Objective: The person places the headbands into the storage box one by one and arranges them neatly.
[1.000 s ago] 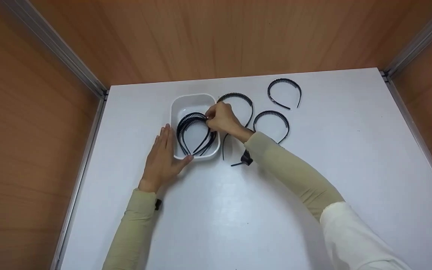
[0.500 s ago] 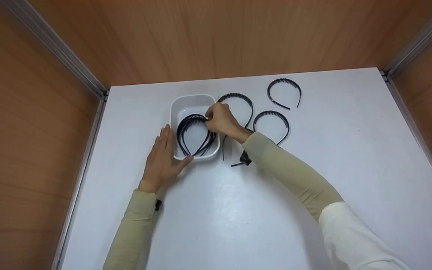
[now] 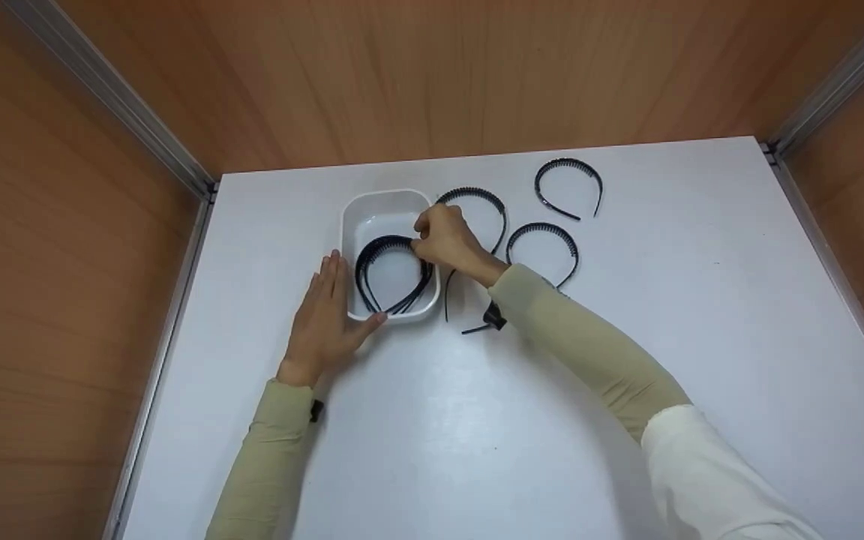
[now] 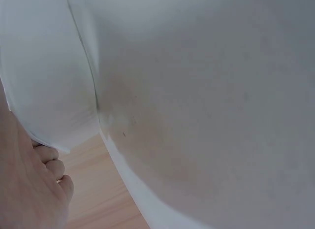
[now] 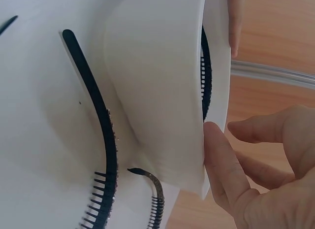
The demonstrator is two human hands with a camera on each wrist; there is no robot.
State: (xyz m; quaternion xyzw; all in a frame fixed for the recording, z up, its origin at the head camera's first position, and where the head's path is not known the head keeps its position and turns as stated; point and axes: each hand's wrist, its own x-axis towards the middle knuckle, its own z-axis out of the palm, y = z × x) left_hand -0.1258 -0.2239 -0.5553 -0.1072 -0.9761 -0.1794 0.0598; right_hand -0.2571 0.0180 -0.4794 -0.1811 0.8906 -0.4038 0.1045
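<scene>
Several black toothed headbands (image 3: 363, 274) lie nested together in a white tray (image 3: 385, 194) in the head view. My left hand (image 3: 316, 330) rests against the tray's left side with its fingers straight, thumb at the front corner. Over the tray's right rim reaches my right hand (image 3: 447, 238), beside the nested headbands. In the right wrist view, its thumb and fingers stand apart with nothing seen between them, one fingertip (image 5: 212, 133) at the rim near a headband (image 5: 206, 81). The left wrist view shows the left fingers (image 4: 47, 154) against the tray wall.
Right of the tray, one headband (image 3: 505, 217) lies partly under my right arm, with another (image 3: 576, 255) beside it. A third headband (image 3: 568, 161) lies farther back. Wooden panels (image 3: 432, 82) enclose the white table (image 3: 417, 450) at the back and sides.
In the tray, the uppermost headband has moved toward the front and now sits closely over the others. My left hand has stayed against the tray; the right has hardly moved.
</scene>
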